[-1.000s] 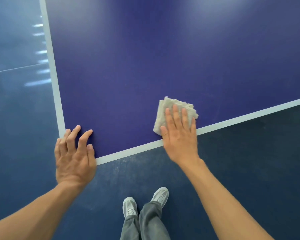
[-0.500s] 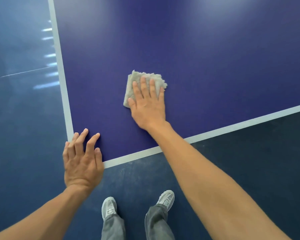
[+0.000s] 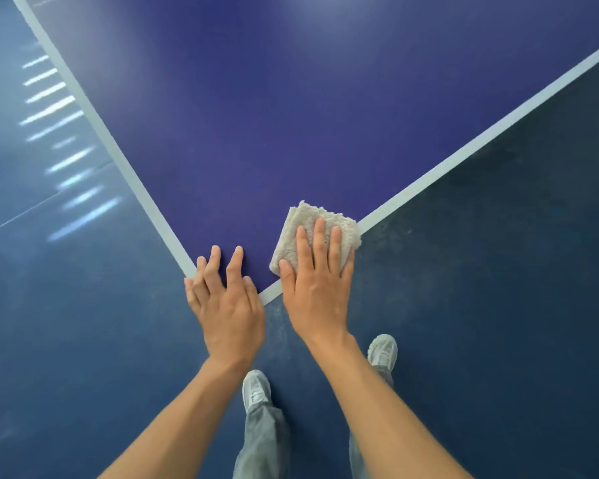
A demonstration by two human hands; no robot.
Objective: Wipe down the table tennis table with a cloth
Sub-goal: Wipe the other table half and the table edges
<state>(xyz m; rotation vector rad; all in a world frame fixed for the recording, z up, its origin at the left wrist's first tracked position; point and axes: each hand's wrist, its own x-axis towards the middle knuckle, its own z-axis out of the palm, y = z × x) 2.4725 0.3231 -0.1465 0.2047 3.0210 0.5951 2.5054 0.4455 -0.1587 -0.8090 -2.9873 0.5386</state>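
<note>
The table tennis table (image 3: 291,115) is dark blue with white edge lines, and its near corner points toward me. A folded beige cloth (image 3: 303,224) lies flat on the near edge line, just right of the corner. My right hand (image 3: 317,281) presses down on the cloth with fingers spread over it. Flat on the corner itself rests my left hand (image 3: 227,302), fingers apart, holding nothing. The two hands are close together, almost touching.
Dark blue floor (image 3: 481,305) surrounds the table on both sides, with bright light reflections (image 3: 63,133) on the left. My grey trousers and pale shoes (image 3: 256,392) stand below the corner.
My right hand has pulled the cloth from further in on the table back to the near edge by the corner. The view has turned, so the corner now points at me.
</note>
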